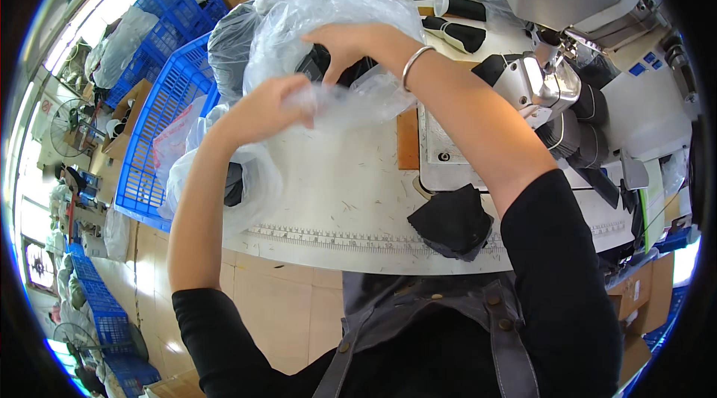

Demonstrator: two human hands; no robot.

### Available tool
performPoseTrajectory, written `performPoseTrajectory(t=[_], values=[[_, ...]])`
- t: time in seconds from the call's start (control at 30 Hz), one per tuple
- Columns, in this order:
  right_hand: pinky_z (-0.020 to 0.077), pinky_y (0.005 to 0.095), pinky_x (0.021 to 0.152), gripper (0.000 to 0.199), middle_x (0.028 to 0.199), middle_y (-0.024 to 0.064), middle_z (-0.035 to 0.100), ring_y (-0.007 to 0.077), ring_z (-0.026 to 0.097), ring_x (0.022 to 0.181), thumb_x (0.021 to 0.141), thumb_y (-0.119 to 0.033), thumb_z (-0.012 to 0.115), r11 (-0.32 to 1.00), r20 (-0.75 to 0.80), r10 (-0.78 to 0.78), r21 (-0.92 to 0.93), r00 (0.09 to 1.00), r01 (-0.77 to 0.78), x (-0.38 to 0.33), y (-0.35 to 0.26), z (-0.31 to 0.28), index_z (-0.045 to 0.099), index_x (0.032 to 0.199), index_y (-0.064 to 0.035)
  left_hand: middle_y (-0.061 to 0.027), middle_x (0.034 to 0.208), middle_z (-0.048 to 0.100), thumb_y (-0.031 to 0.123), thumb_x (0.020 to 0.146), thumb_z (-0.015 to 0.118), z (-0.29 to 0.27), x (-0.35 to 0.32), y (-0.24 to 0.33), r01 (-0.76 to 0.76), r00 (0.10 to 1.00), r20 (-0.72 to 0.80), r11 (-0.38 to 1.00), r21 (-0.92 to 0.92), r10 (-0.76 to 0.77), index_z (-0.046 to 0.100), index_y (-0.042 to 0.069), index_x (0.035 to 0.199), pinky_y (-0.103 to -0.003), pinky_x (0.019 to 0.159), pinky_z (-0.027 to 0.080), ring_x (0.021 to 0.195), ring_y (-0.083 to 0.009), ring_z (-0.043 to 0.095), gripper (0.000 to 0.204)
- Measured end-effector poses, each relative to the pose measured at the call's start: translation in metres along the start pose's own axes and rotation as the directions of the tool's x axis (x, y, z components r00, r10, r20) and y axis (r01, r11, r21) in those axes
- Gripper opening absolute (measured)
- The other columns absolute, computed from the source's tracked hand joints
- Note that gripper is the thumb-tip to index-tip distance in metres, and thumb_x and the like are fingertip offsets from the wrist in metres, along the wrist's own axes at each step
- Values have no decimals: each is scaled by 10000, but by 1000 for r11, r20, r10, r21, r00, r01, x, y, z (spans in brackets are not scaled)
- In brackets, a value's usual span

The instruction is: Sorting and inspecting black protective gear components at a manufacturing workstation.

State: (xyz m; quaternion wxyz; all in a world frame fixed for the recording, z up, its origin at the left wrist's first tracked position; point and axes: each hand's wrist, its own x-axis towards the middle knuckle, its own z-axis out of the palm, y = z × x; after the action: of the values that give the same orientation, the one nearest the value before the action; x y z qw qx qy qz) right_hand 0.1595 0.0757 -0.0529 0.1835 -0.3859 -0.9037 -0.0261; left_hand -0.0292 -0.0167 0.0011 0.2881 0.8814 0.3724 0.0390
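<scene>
A clear plastic bag (328,10) with dark pieces inside lies at the back of the white table (336,174). My left hand (269,108) is closed on the near edge of the bag's mouth, its fingertips slightly blurred. Over that mouth arches my right hand (347,47), thumb and fingers apart, with dark fabric (317,62) showing beneath it. On the wrist is a silver bangle (414,67). A small stack of dark fabric pieces (452,222) rests near the table's front edge, below my right forearm.
To the right stands a sewing machine (534,88) with dark curved pieces (590,125) hanging beside it. A blue crate (149,151) and another plastic bag (258,174) are at the left. Black thread cones (463,6) lie behind, and a ruler strip (358,240) runs along the front edge.
</scene>
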Motion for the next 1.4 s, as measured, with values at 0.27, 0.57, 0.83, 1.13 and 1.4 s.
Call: performPoseTrajectory(t=[0.27,0.57,0.83,1.13,1.4], values=[[428,446,813,592,1153,153,496,335,497,1037,642,-287,707,917,97,353,-232,930,-324,-50,-82,-41,474,1132,-50,-159,1229,455,396,728,618,19,-29,15,-160,980,136,982,103,145,435,37,1214,-349,962,324,1155,-295,414,631],[85,731,886,995,1385,167,203,412,212,1245,541,-493,735,693,-274,650,-169,709,-701,-36,-22,-4,247,1335,-146,-134,1422,135,601,569,662,6,80,-59,296,894,-446,711,638,28,230,232,1358,-576,999,110,1302,-350,123,972],[164,464,1040,956,1430,126,90,366,102,1300,587,-487,685,724,324,632,76,704,-686,-23,55,35,172,1363,-266,-180,1391,204,571,580,671,13,111,-132,198,980,-51,976,85,-194,159,81,1367,-337,1051,163,1299,-302,163,1059],[210,561,979,957,1352,143,278,349,239,1252,539,-514,725,770,136,611,130,780,-625,-37,22,30,284,1319,-178,-204,1272,382,578,561,693,24,99,-112,204,936,-325,962,183,-137,310,23,1278,-357,931,355,1151,-317,414,985],[238,607,932,344,1131,167,507,324,439,1107,690,-186,607,822,-213,507,-171,835,-543,-51,-59,-7,573,983,-10,-203,976,564,452,699,627,15,79,-26,286,892,-450,831,477,-48,561,-5,998,-380,798,437,927,-322,550,550]])
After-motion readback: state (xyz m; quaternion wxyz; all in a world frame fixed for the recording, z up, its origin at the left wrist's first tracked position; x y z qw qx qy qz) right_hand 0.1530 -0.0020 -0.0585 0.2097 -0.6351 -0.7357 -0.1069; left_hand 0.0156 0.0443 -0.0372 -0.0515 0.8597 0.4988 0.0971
